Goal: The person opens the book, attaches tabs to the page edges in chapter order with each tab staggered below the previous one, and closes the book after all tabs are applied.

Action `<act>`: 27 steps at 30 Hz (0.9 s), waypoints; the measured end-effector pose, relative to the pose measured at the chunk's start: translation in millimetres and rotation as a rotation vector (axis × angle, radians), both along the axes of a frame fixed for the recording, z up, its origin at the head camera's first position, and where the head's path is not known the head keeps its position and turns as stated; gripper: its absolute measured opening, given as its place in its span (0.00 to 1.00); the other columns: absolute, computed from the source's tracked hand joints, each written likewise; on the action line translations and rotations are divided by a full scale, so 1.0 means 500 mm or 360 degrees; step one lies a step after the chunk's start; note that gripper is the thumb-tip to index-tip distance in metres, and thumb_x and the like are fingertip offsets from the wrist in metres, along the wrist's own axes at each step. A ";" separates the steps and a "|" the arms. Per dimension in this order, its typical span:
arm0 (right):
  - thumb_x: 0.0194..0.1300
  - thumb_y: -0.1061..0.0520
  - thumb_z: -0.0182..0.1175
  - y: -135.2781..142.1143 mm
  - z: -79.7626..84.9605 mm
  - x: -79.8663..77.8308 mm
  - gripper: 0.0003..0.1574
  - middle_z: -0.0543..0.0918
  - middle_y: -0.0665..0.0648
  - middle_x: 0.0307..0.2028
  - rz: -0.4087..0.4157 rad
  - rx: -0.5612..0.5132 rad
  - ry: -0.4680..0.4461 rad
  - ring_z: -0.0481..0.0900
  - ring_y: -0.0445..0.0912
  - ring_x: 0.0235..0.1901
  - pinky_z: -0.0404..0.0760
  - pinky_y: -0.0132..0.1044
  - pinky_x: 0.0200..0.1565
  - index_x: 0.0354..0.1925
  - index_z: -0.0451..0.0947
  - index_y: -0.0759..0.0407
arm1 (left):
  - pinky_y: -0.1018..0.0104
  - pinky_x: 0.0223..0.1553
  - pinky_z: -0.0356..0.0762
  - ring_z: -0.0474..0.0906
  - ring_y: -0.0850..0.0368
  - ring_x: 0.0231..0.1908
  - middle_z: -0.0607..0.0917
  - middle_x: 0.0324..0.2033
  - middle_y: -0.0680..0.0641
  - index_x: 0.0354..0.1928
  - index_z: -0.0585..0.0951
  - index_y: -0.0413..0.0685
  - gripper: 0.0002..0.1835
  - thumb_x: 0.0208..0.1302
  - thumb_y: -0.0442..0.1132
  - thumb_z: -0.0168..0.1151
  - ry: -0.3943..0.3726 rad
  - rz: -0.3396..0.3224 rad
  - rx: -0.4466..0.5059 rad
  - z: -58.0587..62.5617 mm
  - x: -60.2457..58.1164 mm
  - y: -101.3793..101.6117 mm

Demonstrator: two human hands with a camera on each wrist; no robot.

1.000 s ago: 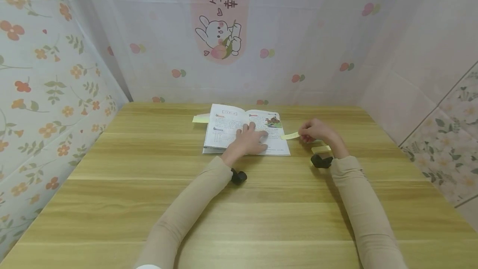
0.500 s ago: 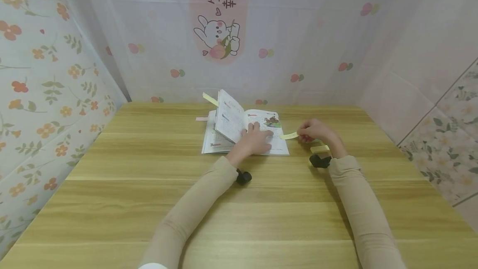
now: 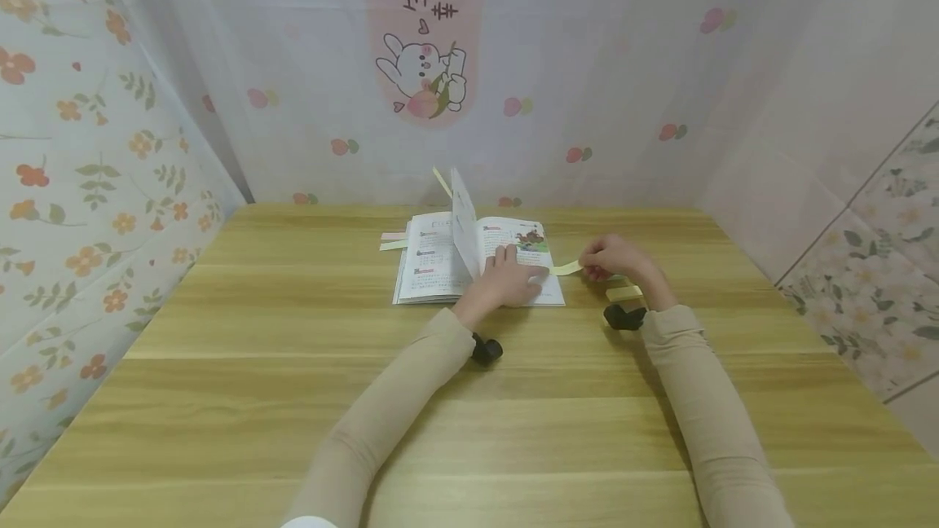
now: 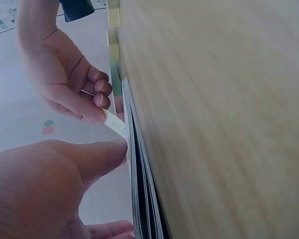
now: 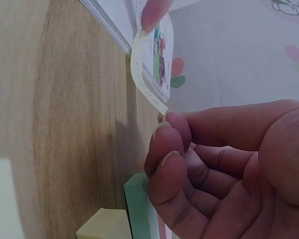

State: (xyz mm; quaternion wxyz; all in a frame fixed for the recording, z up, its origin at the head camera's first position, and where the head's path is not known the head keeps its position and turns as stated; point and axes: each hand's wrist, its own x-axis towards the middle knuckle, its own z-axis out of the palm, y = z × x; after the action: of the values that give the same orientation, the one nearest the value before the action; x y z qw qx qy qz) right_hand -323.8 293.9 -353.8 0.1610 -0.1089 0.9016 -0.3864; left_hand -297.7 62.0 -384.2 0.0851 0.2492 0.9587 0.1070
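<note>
An open book (image 3: pixel 429 267) lies on the table, one of its leaves (image 3: pixel 464 218) standing almost upright at the middle. My left hand (image 3: pixel 506 279) rests on the right-hand page with fingers extended. One of its digits presses the end of a pale yellow sticky strip (image 5: pixel 138 64) at the page's outer edge. The strip's other end is pinched between the thumb and index finger of my right hand (image 3: pixel 612 257), just right of the book. Faint writing shows on the strip in the right wrist view. In the left wrist view, the thumb (image 4: pixel 102 157) of my left hand is at the page edge.
Beneath the right hand lie a yellow sticky-note pad (image 3: pixel 624 293) and a green pad (image 5: pixel 137 204). Sticky tabs (image 3: pixel 394 245) jut from the book's left side, and another tab (image 3: pixel 443 182) tops the raised leaf. A printed curtain (image 3: pixel 293 104) hangs behind the wooden table (image 3: pixel 293 332).
The left-hand leaf has risen from flat to nearly upright, uncovering the page and tabs beneath. My left hand has slid right onto the strip's end. My right hand keeps its pinch, almost still.
</note>
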 end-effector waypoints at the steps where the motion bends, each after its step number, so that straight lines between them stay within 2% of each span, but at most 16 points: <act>1: 0.73 0.64 0.54 0.000 -0.001 -0.001 0.15 0.83 0.58 0.29 0.0001 0.0006 0.0002 0.79 0.43 0.28 0.80 0.35 0.34 0.45 0.76 0.81 | 0.46 0.70 0.53 0.49 0.40 0.71 0.53 0.74 0.32 0.75 0.66 0.72 0.26 0.77 0.51 0.45 -0.0008 -0.0005 -0.0007 -0.001 0.000 0.000; 9: 0.72 0.64 0.54 0.008 -0.009 -0.008 0.15 0.83 0.55 0.28 -0.0012 -0.0023 0.0004 0.79 0.42 0.28 0.80 0.34 0.32 0.44 0.76 0.80 | 0.46 0.70 0.52 0.49 0.40 0.70 0.53 0.74 0.34 0.75 0.66 0.72 0.25 0.78 0.51 0.46 -0.0026 -0.0049 -0.0025 0.002 0.003 -0.003; 14: 0.72 0.63 0.54 0.015 0.000 -0.003 0.17 0.82 0.58 0.29 -0.0069 -0.0053 0.0031 0.78 0.43 0.28 0.81 0.36 0.33 0.48 0.75 0.81 | 0.45 0.71 0.51 0.48 0.40 0.71 0.51 0.75 0.35 0.75 0.65 0.73 0.25 0.79 0.51 0.45 -0.0053 -0.0072 -0.0025 0.005 0.006 -0.004; 20: 0.74 0.61 0.54 -0.004 0.021 0.006 0.21 0.83 0.64 0.33 -0.0140 0.0079 0.0196 0.78 0.46 0.29 0.80 0.37 0.34 0.52 0.75 0.80 | 0.45 0.71 0.50 0.47 0.39 0.72 0.50 0.76 0.34 0.76 0.64 0.73 0.26 0.79 0.51 0.44 -0.0067 -0.0079 -0.0020 0.003 0.005 -0.007; 24: 0.73 0.58 0.56 -0.033 0.022 0.009 0.20 0.84 0.66 0.37 -0.0088 0.0192 0.0211 0.81 0.51 0.32 0.81 0.39 0.37 0.52 0.79 0.76 | 0.44 0.72 0.49 0.44 0.37 0.74 0.49 0.77 0.33 0.76 0.64 0.73 0.26 0.79 0.51 0.43 -0.0080 -0.0084 -0.0015 0.005 0.008 -0.011; 27: 0.71 0.59 0.57 -0.054 0.019 0.010 0.18 0.85 0.65 0.36 -0.0008 0.0268 0.0236 0.82 0.54 0.33 0.80 0.41 0.35 0.49 0.81 0.74 | 0.43 0.71 0.51 0.46 0.37 0.74 0.50 0.76 0.33 0.76 0.64 0.72 0.26 0.79 0.51 0.43 -0.0075 -0.0107 -0.0022 0.010 0.009 -0.013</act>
State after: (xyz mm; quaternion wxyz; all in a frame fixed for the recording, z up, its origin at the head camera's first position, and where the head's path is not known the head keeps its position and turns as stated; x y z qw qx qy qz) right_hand -318.7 266.7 -344.2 0.1014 -0.1209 0.9407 -0.3004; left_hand -293.2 55.7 -379.2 0.1130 0.2782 0.9482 0.1034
